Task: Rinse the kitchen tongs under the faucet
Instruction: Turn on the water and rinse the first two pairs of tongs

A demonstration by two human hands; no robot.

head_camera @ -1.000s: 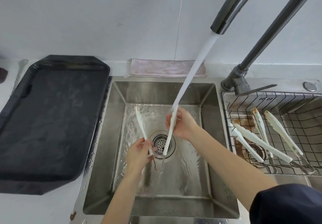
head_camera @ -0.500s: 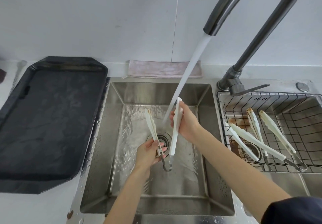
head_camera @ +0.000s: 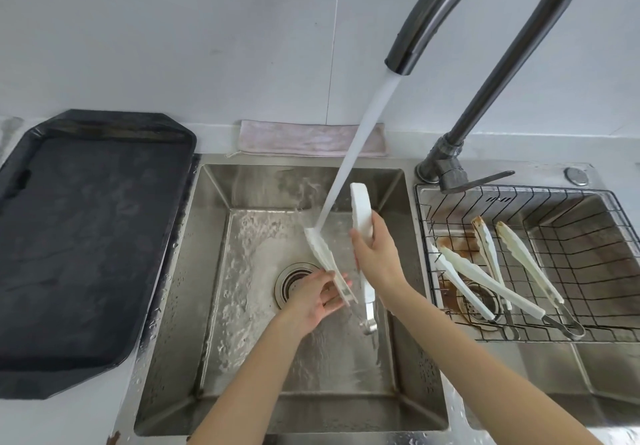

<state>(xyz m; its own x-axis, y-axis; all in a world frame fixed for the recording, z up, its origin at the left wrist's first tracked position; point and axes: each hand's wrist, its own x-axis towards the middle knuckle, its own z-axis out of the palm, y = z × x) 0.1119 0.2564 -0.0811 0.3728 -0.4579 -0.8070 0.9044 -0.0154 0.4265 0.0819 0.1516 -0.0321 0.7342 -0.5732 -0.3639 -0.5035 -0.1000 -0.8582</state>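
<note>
White kitchen tongs (head_camera: 361,212) with a metal hinge are spread open over the steel sink (head_camera: 214,306). My right hand (head_camera: 375,254) grips the right arm of the tongs, tip pointing up. My left hand (head_camera: 317,294) holds the left arm near its lower end. Water streams from the dark faucet (head_camera: 460,4) onto the tip of the left arm, splashing there. The hinge hangs low, above the sink floor beside the drain (head_camera: 292,283).
A wire basket (head_camera: 588,222) in the right basin holds two more white tongs (head_camera: 491,285), some with stained tips. A dark tray (head_camera: 79,236) lies on the counter at left. A pinkish cloth (head_camera: 298,138) rests behind the sink.
The tongs have risen and shifted right; the stream, which earlier hit the right arm by my right hand, now lands on the left arm's tip.
</note>
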